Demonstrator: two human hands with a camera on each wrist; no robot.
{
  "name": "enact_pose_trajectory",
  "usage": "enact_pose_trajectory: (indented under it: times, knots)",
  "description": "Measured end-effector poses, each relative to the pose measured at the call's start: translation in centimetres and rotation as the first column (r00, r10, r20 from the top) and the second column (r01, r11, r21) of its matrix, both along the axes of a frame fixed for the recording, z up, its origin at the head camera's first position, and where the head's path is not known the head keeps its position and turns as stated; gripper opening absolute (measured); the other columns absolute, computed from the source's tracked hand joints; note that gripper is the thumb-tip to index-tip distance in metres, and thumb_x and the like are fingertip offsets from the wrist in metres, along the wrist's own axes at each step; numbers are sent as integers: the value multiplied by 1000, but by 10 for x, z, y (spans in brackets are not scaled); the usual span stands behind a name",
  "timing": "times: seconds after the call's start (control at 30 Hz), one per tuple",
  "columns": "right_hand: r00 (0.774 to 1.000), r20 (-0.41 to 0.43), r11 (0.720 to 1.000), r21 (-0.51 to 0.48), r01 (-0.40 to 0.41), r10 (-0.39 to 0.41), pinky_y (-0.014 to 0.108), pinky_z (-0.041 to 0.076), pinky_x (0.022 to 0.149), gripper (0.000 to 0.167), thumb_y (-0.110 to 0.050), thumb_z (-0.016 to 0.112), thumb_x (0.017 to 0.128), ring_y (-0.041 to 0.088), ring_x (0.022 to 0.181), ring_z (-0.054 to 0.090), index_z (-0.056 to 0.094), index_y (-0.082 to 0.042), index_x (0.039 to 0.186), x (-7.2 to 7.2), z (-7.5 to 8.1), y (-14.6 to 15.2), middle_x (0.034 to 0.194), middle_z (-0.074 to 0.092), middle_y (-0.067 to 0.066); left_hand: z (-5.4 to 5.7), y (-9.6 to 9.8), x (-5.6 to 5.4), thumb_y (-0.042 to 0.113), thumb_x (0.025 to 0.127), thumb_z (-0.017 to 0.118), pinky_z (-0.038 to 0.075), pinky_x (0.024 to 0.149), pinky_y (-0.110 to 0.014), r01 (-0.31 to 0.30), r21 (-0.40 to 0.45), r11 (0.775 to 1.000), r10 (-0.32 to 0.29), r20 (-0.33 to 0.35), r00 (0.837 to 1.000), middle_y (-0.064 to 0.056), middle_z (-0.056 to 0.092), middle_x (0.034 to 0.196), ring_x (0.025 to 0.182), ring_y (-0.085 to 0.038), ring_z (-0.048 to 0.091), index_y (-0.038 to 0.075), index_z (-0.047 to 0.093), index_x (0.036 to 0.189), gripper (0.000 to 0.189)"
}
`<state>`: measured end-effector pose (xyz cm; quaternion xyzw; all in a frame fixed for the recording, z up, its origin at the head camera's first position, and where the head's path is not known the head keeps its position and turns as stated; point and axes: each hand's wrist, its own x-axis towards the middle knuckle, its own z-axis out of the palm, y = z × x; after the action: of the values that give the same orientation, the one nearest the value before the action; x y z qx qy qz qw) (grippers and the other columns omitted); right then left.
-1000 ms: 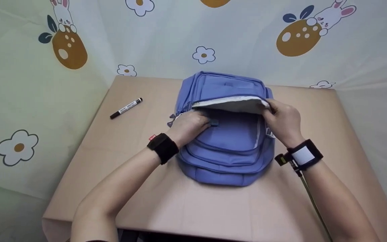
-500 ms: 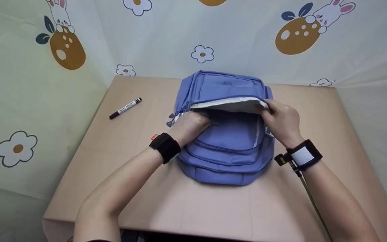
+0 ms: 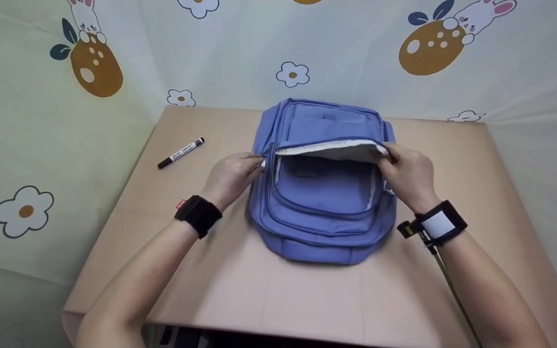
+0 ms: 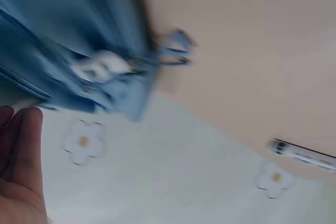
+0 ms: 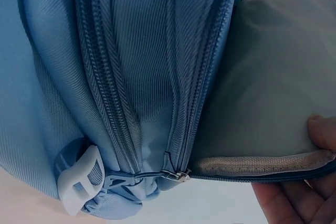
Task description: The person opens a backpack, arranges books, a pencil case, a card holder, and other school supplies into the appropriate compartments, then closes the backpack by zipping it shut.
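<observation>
A blue backpack (image 3: pixel 315 253) lies on the table with its front pocket unzipped. The pocket's flap (image 3: pixel 344 149) is lifted, and its pale lining shows. My right hand (image 3: pixel 408 176) pinches the flap's edge at the right, thumb on the lining and fingers beneath in the right wrist view. Beside the bag's left edge is my left hand (image 3: pixel 232 175), fingers extended toward the zipper side; nothing shows held in it. In the left wrist view its fingers (image 4: pixel 29 145) look straight; that view is blurred. A zipper pull (image 5: pixel 181 176) and white buckle (image 5: pixel 81 179) show at the bag's side.
A black-and-white marker (image 3: pixel 181 153) lies on the brown-covered table (image 3: pixel 317 299), left of the backpack. A patterned curtain (image 3: pixel 240 48) stands behind and at the sides. A cable (image 3: pixel 455 292) runs from the right wrist camera down along the forearm.
My left hand has come out of the open pocket and moved left to the backpack's side. My right hand still holds the flap up in the same place.
</observation>
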<state>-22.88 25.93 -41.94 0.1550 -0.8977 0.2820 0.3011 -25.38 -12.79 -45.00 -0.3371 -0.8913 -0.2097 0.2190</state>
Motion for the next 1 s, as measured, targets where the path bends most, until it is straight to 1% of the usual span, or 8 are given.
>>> enact_pose_trajectory:
  times: [0.13, 0.27, 0.43, 0.5, 0.6, 0.7, 0.77, 1.0]
  knots:
    - [1000, -6, 1000, 1, 7, -7, 43, 48, 59, 20, -3, 73, 88, 20, 62, 61, 79, -5, 108, 1, 0, 2, 89, 77, 10, -8, -38, -13, 10, 95, 72, 56, 91, -43, -142, -43, 989, 145, 74, 987, -16, 74, 112, 104, -32, 71, -1, 75, 113, 20]
    - [1000, -15, 1000, 7, 9, -9, 46, 50, 61, 22, -2, 73, 87, 22, 66, 64, 79, -5, 108, 2, -1, 3, 96, 77, 11, -15, -71, -25, 11, 97, 70, 55, 92, -45, -265, -94, 960, 276, 139, 951, -17, 74, 113, 106, -34, 70, -3, 74, 113, 21]
    - [1000, -15, 1000, 7, -8, 8, 44, 47, 58, 19, -5, 75, 88, 19, 61, 56, 79, -4, 106, 3, -1, 1, 87, 76, 11, -22, -107, -31, 10, 96, 71, 55, 85, -51, -405, -136, 904, 425, 192, 884, -18, 73, 111, 100, -38, 70, -2, 74, 112, 20]
    - [1000, -13, 1000, 8, -13, 13, 44, 48, 59, 19, -5, 76, 87, 20, 62, 58, 79, -4, 106, 3, -1, 0, 87, 76, 12, -24, -121, -32, 9, 96, 70, 54, 79, -53, -456, -144, 878, 477, 212, 853, -20, 73, 106, 95, -40, 70, -1, 73, 111, 19]
    - [1000, -8, 1000, 10, -13, 13, 46, 50, 61, 21, -5, 77, 87, 23, 65, 63, 79, -4, 108, 3, -1, -1, 91, 77, 13, -26, -138, -34, 9, 97, 66, 51, 71, -55, -528, -154, 835, 550, 251, 797, -21, 71, 95, 83, -41, 67, -2, 73, 101, 13]
    - [1000, -6, 1000, 10, -13, 13, 46, 51, 61, 21, -4, 76, 87, 25, 66, 65, 79, -4, 108, 4, -2, -1, 92, 77, 13, -28, -152, -35, 9, 98, 62, 48, 67, -54, -580, -162, 798, 600, 292, 745, -21, 68, 87, 75, -40, 63, -3, 70, 91, 16]
    - [1000, -12, 1000, 11, -14, 14, 47, 51, 61, 21, -4, 76, 87, 25, 66, 66, 79, -4, 108, 4, -2, -1, 93, 77, 14, -29, -160, -37, 8, 98, 60, 48, 65, -53, -597, -167, 785, 616, 316, 721, -23, 67, 85, 73, -40, 62, -4, 67, 86, 18]
    - [1000, -21, 1000, 11, -13, 13, 46, 51, 60, 20, -6, 77, 87, 24, 65, 65, 79, -4, 106, 4, -3, -1, 90, 77, 13, -32, -171, -40, 5, 98, 59, 47, 66, -52, -609, -176, 773, 624, 379, 683, -25, 64, 83, 72, -41, 60, -6, 64, 83, 20]
